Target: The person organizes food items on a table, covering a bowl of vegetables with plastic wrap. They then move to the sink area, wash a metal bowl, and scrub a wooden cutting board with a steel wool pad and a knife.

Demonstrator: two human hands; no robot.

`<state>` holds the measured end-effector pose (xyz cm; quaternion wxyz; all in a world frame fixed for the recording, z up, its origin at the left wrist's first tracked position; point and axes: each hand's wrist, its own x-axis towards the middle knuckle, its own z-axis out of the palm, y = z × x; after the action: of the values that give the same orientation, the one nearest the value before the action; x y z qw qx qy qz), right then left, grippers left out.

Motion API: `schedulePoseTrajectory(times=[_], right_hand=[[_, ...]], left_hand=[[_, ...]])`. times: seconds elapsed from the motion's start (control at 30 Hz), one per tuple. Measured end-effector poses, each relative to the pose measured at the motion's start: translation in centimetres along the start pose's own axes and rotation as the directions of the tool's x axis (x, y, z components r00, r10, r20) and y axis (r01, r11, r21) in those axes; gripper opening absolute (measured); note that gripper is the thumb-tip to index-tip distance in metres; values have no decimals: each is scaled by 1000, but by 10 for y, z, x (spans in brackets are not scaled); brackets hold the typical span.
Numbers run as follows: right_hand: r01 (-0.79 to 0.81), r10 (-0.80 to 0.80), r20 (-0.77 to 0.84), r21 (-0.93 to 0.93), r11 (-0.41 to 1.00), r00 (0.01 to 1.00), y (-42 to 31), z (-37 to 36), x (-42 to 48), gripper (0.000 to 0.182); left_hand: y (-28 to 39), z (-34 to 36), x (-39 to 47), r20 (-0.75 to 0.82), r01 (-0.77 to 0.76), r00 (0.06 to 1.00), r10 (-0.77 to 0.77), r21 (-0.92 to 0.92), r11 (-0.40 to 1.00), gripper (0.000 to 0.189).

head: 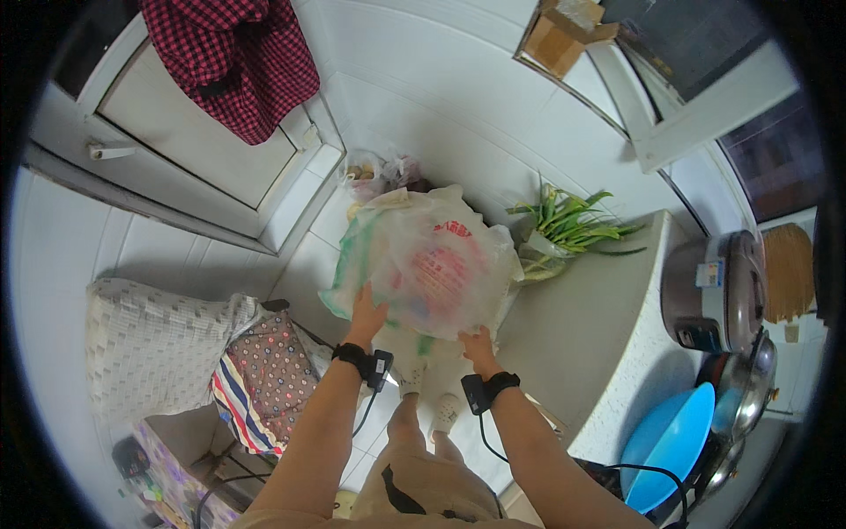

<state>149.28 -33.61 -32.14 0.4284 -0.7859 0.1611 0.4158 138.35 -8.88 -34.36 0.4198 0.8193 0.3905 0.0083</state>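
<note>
Before me on the floor is a large, bulky white plastic sack (436, 271) with red printing and a green stripe at its left side. A thin translucent plastic layer covers its top, and what is inside is hidden. My left hand (367, 317) touches the near left edge of the plastic, thumb apart from the fingers; whether it grips is unclear. At the near right edge, the curled fingers of my right hand (479, 347) hold the plastic rim. Both wrists wear black straps with small cabled boxes.
Leafy green onions (562, 221) stand in a bag beside the counter (615, 370). On that counter are a rice cooker (710, 291) and a blue basin (671, 449). Cloth bundles (264, 383) lie left. Small plastic bags (377, 173) sit behind the sack, near a door (198, 132).
</note>
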Motion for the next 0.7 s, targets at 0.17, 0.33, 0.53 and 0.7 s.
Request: schedulePoseTrajectory(times=[0.17, 0.33, 0.53, 0.7], right_hand=[[-99, 105, -26, 166, 981, 994, -17, 16, 35, 77], [145, -151, 2, 274, 951, 989, -14, 3, 42, 45], [557, -554, -58, 92, 825, 830, -46, -34, -1, 27], [623, -630, 115, 90, 777, 768, -87, -59, -75, 16]], left_hand=[[-4, 15, 42, -38, 29, 999, -30, -13, 999, 66], [23, 0, 31, 188, 168, 972, -138, -151, 974, 32], [32, -27, -73, 130, 121, 989, -73, -412, 903, 24], [48, -90, -181, 100, 136, 988, -117, -212, 968, 17]])
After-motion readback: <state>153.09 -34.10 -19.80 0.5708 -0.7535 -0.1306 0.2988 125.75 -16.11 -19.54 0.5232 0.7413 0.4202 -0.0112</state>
